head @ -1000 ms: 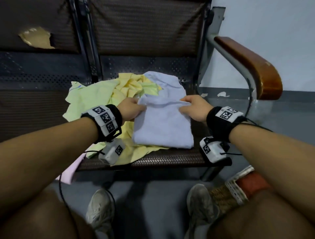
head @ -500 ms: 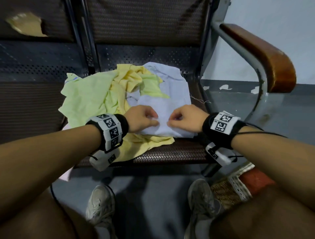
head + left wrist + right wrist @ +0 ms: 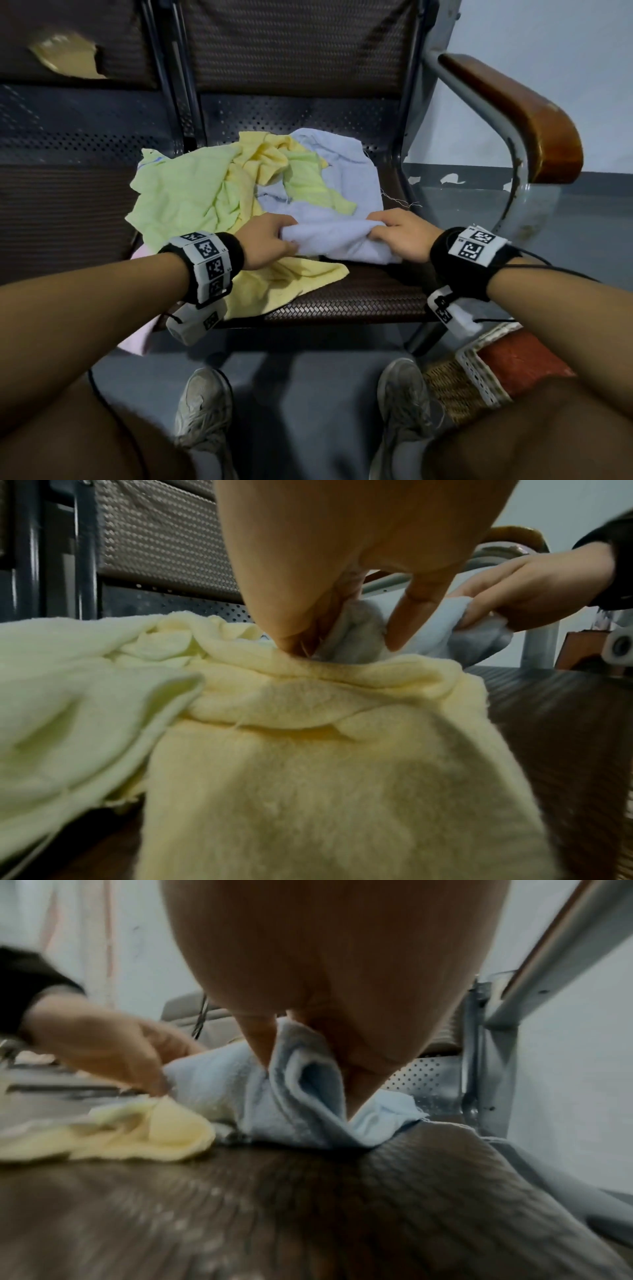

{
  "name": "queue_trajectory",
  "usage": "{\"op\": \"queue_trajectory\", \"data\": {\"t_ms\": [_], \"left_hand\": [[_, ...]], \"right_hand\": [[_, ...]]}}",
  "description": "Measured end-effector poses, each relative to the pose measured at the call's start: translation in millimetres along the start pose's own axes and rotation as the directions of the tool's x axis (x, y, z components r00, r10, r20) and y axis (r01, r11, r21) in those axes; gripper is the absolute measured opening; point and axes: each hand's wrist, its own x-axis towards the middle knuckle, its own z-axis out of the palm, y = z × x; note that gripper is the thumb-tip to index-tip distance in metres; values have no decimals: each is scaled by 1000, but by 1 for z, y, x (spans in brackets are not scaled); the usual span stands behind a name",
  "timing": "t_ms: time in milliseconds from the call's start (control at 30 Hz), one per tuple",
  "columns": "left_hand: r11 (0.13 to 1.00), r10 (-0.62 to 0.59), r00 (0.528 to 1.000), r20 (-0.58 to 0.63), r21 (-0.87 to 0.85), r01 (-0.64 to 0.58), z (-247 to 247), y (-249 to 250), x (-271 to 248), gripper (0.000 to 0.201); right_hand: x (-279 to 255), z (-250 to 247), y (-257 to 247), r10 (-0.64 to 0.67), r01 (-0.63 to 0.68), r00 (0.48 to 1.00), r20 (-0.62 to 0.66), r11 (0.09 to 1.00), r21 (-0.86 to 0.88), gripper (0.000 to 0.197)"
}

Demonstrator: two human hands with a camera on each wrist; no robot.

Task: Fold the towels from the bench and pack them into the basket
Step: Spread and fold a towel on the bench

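A pale blue towel (image 3: 334,236) lies on the brown woven bench seat (image 3: 363,298). My left hand (image 3: 274,236) pinches its near left corner, and my right hand (image 3: 397,233) pinches its near right corner, lifting the near edge off the seat. In the left wrist view my left hand (image 3: 342,631) grips the blue towel (image 3: 359,634). The right wrist view has my right hand (image 3: 308,1053) pinching a fold of the blue towel (image 3: 294,1091). Yellow towels (image 3: 212,192) lie crumpled left of it. The wicker basket (image 3: 479,373) stands on the floor at lower right.
A wooden armrest (image 3: 520,113) on a metal frame bounds the seat's right side. A second pale blue cloth (image 3: 342,157) lies at the back of the seat. A pink cloth (image 3: 137,339) hangs off the front left edge. My shoes (image 3: 205,411) rest on the grey floor.
Both hands came back to the towel's near edge, took its corners and now lift that edge, spread wider apart. The blue towel has bunched up from its flat folded shape.
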Motion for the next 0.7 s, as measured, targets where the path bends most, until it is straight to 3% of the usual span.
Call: {"op": "queue_trajectory", "data": {"t_ms": [133, 200, 300, 367, 467, 533, 567, 633, 700], "left_hand": [[956, -93, 995, -42, -283, 77, -6, -4, 10, 26], [964, -142, 987, -69, -237, 122, -3, -6, 16, 27], [971, -236, 960, -148, -3, 238, 1, -3, 22, 37], [936, -341, 935, -96, 53, 347, 2, 3, 24, 53], [829, -534, 843, 73, -154, 538, 6, 15, 28, 64], [754, -593, 788, 166, -228, 616, 6, 23, 28, 63], [748, -577, 795, 188, -270, 606, 5, 24, 29, 60], [751, -486, 857, 171, -420, 510, 4, 26, 34, 57], [744, -392, 918, 63, -564, 357, 1, 34, 33, 60]], "right_hand": [[-2, -7, 4, 66, -69, 997, 29, 994, 87, 30], [3, -6, 10, 100, -102, 994, 38, 993, 67, 37], [12, 0, 16, 98, -101, 994, -55, 993, -59, 27], [18, 2, 17, 102, -118, 989, -111, 982, -149, 28], [25, 5, 17, 121, -149, 986, -113, 949, -279, 34], [28, 8, 17, 148, -172, 984, -96, 927, -333, 35], [29, 9, 16, 163, -185, 982, -91, 920, -345, 35], [30, 6, 13, 198, -214, 977, -80, 911, -352, 35], [31, 2, 8, 185, -205, 979, -90, 921, -332, 40]]}}
